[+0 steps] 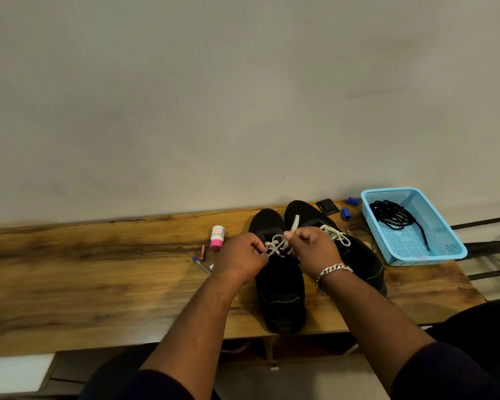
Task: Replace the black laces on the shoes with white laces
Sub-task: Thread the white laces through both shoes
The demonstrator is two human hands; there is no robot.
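Two black shoes stand side by side on the wooden table, toes toward the wall. The left shoe (280,290) has a white lace (276,245) threaded across its front. My left hand (240,259) pinches one strand of that lace at the shoe's left side. My right hand (312,248) pinches the other end, which sticks up above my fingers. The right shoe (361,258) carries a tied white lace (337,235). The black laces (396,216) lie coiled in a light blue basket (448,243) at the right.
A white and pink bottle (217,237), a small battery (203,252) and a blue-capped pen (201,264) lie left of the shoes on the table (98,269). Two blue caps (346,213) and a dark flat object (326,207) sit by the wall. The wall stands close behind.
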